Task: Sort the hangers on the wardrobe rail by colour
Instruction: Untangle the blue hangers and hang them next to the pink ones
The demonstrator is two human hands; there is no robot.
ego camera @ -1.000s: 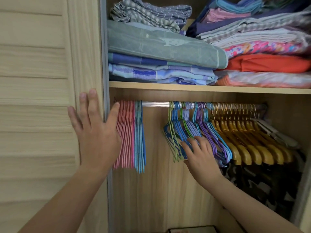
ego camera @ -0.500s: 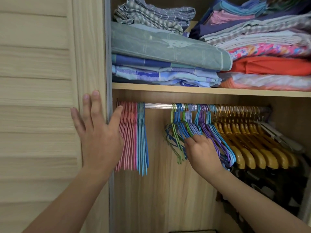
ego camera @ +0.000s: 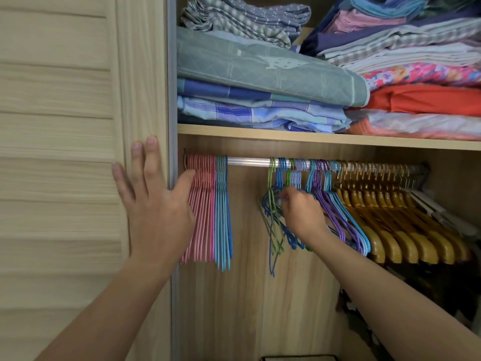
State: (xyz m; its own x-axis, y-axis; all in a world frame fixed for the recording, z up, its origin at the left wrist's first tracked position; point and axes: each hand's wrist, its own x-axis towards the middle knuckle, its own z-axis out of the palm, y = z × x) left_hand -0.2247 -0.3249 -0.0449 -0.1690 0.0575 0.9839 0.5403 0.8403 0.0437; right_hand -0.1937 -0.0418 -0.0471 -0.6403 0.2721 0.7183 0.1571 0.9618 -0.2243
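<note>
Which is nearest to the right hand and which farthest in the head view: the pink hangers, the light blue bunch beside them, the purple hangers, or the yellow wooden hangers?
From the right hand, which is in the mixed cluster:
1. purple hangers, just to its right.
2. light blue bunch, left across the bare rail.
3. yellow wooden hangers, farther right; close to the light blue bunch, hard to call.
4. pink hangers, far left by the left hand.

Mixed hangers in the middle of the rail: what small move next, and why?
Probably lift out one blue hanger with the right hand, whose fingers are already in the mixed bunch, and slide it left to the light blue group beside the pink hangers; bare rail separates them.
</note>
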